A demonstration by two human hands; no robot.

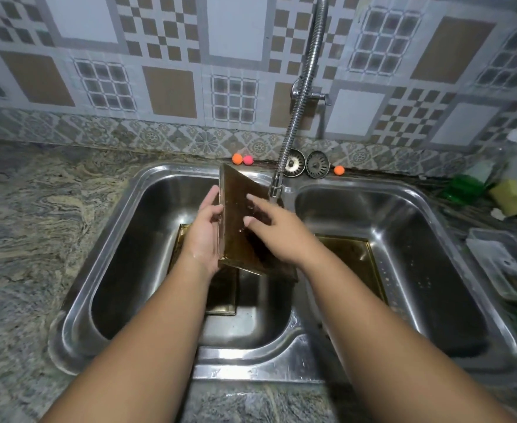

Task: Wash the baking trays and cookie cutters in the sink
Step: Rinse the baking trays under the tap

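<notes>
Sink [251, 361] of shiny steel with two bowls sits in a swirly stone counter [37, 227]. Over the left bowl, the left hand [203, 232] holds a brown baking tray [238, 227] by its long left edge, with the thumb in front and the other fingers hidden behind it. The tray stands up on its side, tipped so its inside faces right. The right hand [277, 232] is spread flat, and its straight fingers press on the wet inside of the tray. The tap [274, 187], on a long springy hose, hangs just beside the tray's top right corner. I cannot tell if water is running. A second tray [222, 296] lies flat at the bottom of the left bowl, under the hands. A third tray [353, 254] lies in the right bowl. Two round drain plugs [306, 163] lean at the back by the wall, near two orange balls [237, 158] and a pink ball [248, 160]. On the right are a yellow sponge [510, 198] and a clear box [504, 264].
</notes>
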